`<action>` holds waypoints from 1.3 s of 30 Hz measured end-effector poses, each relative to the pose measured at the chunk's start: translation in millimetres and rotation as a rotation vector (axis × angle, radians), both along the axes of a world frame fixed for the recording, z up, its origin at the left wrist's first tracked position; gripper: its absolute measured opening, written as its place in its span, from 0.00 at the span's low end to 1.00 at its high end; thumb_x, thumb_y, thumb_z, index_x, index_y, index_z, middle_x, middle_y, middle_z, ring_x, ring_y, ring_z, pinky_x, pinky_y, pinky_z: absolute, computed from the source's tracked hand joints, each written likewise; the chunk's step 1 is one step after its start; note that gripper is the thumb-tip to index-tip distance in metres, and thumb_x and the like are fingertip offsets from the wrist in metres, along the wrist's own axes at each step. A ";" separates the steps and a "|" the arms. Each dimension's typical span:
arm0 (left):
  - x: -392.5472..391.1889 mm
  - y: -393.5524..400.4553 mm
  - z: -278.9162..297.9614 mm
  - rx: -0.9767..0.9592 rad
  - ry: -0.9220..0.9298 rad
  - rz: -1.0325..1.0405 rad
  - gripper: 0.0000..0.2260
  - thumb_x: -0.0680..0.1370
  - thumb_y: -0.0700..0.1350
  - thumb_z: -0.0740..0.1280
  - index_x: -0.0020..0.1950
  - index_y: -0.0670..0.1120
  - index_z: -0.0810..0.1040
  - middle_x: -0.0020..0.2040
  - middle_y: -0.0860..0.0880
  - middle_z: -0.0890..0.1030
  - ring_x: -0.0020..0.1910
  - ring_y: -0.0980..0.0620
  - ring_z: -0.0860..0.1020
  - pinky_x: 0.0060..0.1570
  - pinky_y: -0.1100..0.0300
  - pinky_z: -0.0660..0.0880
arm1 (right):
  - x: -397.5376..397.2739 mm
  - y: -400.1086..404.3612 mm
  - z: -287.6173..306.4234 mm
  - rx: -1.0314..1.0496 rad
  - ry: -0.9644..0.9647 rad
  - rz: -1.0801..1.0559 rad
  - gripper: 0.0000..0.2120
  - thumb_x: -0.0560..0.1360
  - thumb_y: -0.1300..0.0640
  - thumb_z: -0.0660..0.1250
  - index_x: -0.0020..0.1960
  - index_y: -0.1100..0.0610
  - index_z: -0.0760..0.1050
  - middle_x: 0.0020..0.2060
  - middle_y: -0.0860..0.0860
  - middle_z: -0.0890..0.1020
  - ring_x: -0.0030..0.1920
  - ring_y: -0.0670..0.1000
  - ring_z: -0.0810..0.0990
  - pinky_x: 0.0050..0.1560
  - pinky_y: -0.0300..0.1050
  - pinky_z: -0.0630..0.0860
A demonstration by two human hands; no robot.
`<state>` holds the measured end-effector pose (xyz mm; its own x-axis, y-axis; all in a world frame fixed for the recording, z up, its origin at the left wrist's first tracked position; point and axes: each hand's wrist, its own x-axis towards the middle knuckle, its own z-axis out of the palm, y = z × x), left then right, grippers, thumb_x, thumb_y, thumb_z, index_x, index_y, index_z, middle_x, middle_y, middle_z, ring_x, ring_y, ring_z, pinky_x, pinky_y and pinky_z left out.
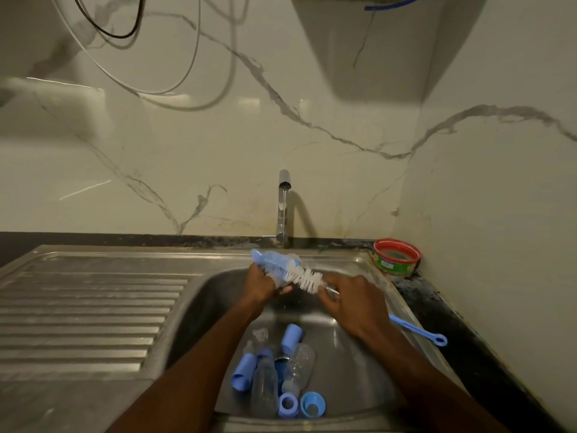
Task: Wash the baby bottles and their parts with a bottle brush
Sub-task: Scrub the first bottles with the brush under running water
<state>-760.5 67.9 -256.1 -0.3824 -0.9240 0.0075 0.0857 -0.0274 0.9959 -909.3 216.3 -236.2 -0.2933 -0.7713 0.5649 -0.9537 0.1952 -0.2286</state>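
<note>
gripping a clear bottle (274, 267), bristly brush (304, 276) inside.

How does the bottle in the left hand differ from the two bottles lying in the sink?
The held bottle is up over the basin, gripped by the left hand, with the brush in its mouth. The sink bottles lie flat on the sink floor, untouched, among loose blue parts. All three look clear plastic.
</note>
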 end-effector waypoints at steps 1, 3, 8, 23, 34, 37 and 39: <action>1.6 -0.4 -2.6 -0.037 -0.031 0.012 0.17 0.80 0.35 0.68 0.68 0.40 0.73 0.62 0.39 0.80 0.56 0.44 0.82 0.56 0.45 0.81 | -0.2 -0.4 -0.1 0.004 0.006 0.014 0.15 0.77 0.41 0.65 0.61 0.43 0.80 0.45 0.45 0.85 0.33 0.39 0.68 0.31 0.28 0.55; 2.6 -1.6 -4.4 -0.090 -0.033 0.015 0.17 0.80 0.38 0.68 0.69 0.41 0.73 0.63 0.39 0.80 0.59 0.43 0.81 0.61 0.42 0.79 | -4.5 -3.0 4.2 0.015 -0.007 -0.041 0.15 0.79 0.40 0.63 0.62 0.43 0.78 0.46 0.45 0.84 0.37 0.42 0.72 0.31 0.32 0.58; -8.3 0.1 3.3 -0.105 -0.017 0.029 0.17 0.80 0.37 0.68 0.70 0.41 0.75 0.62 0.42 0.81 0.60 0.45 0.80 0.59 0.47 0.80 | -8.1 -4.2 6.1 0.006 -0.056 -0.124 0.14 0.79 0.40 0.62 0.60 0.44 0.78 0.45 0.46 0.84 0.42 0.48 0.80 0.34 0.41 0.65; -5.3 -2.6 -3.9 0.177 0.153 0.006 0.10 0.81 0.41 0.68 0.62 0.44 0.77 0.56 0.41 0.83 0.53 0.42 0.84 0.40 0.54 0.83 | 2.6 -1.9 -1.6 0.021 -0.006 0.028 0.14 0.78 0.41 0.62 0.58 0.44 0.80 0.44 0.46 0.84 0.38 0.45 0.77 0.33 0.36 0.62; -2.9 -3.2 5.8 -0.055 -0.015 0.028 0.18 0.81 0.32 0.59 0.69 0.40 0.73 0.52 0.40 0.82 0.43 0.49 0.80 0.53 0.46 0.79 | -1.4 -1.7 -0.5 0.008 -0.035 0.057 0.14 0.81 0.39 0.58 0.59 0.43 0.77 0.46 0.45 0.84 0.40 0.43 0.76 0.34 0.30 0.58; -2.7 -7.3 4.2 -0.029 -0.048 0.079 0.17 0.79 0.30 0.61 0.68 0.36 0.72 0.61 0.33 0.78 0.45 0.50 0.78 0.52 0.47 0.79 | -0.4 -6.3 -0.7 0.012 0.031 0.057 0.16 0.83 0.40 0.56 0.61 0.43 0.77 0.48 0.46 0.84 0.41 0.43 0.76 0.36 0.36 0.62; -3.0 -2.1 5.8 -0.029 -0.016 0.060 0.17 0.81 0.37 0.66 0.70 0.39 0.74 0.61 0.36 0.80 0.52 0.47 0.81 0.53 0.50 0.80 | -7.8 -10.8 5.1 0.046 0.039 -0.071 0.16 0.83 0.40 0.53 0.61 0.44 0.76 0.48 0.47 0.84 0.43 0.49 0.80 0.38 0.43 0.66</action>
<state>-763.5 65.8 -250.2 -0.3263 -0.9448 0.0289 0.0704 0.0062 0.9975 -917.1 205.6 -231.1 -0.3261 -0.7748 0.5416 -0.9453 0.2716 -0.1807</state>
